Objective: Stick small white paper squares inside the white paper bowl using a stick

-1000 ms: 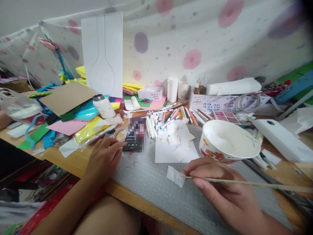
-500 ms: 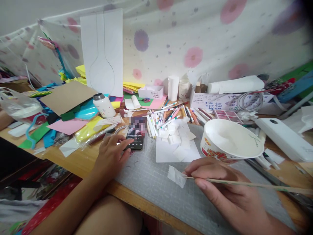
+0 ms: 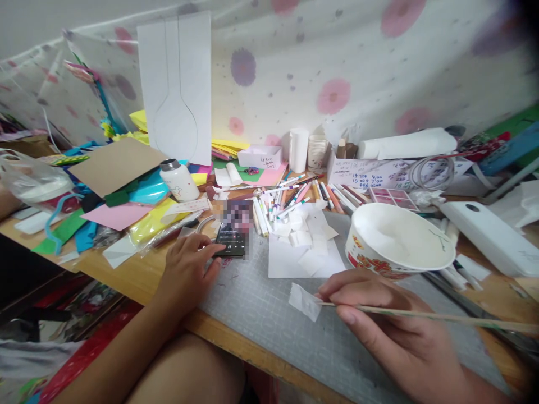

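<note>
Bare mat (image 3: 265, 306) separates right fingers (image 3: 357, 281), pinching a stick (image 3: 475, 321), from left fingers (image 3: 207, 252), spread, perhaps touching the phone's (image 3: 232, 240) edge.

Shows a bare left hand (image 3: 189, 269) and a bare right hand (image 3: 383, 320), both above the tabletop (image 3: 120, 278), with slender fingers (image 3: 351, 280). Has a rounded thumbnail (image 3: 349, 318) on the right. Continues from the left into a long bare forearm (image 3: 126, 348), tapering toward the tabletop. Includes a smooth, bare knee or thigh (image 3: 193, 370) beneath the tabletop's near edge, plus, also beneath it, a small dark patch (image 3: 251, 394), possibly clothing, too small to tell.
</note>
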Tool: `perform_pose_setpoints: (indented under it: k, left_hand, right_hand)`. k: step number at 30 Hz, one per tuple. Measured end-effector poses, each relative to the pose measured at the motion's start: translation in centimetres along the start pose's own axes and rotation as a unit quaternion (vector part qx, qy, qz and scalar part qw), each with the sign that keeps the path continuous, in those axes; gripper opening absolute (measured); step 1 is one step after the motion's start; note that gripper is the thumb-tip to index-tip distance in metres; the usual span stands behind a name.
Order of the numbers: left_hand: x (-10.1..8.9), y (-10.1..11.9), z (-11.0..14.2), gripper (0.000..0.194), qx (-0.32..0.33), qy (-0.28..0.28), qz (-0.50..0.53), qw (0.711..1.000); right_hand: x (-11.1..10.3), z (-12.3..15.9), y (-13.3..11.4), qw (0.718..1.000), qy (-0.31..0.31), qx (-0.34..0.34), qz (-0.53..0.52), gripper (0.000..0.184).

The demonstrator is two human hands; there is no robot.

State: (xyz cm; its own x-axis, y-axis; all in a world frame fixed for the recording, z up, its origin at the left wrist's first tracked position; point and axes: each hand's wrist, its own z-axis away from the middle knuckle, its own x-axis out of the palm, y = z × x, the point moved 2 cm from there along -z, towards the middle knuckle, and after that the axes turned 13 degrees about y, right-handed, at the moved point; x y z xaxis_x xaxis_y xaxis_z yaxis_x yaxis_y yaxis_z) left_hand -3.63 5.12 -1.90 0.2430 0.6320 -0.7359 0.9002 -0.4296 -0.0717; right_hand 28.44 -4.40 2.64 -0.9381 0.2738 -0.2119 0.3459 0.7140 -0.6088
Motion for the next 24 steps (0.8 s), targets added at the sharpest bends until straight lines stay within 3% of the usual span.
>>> perform_pose_setpoints:
  k: [16, 24]
  left_hand:
    - [-1.1, 0.4, -0.5, 0.029, 0.023, 0.077, 0.0, 0.997]
    - [-1.0, 0.3, -0.5, 0.028, 0.013, 0.075, -0.008, 0.997]
  right_hand:
    - [0.0, 0.0, 0.1, 1.0, -0.004, 0.0, 0.006, 0.027]
    - [-0.1, 0.1, 0.0, 1.0, -0.008, 0.0, 0.017, 0.026]
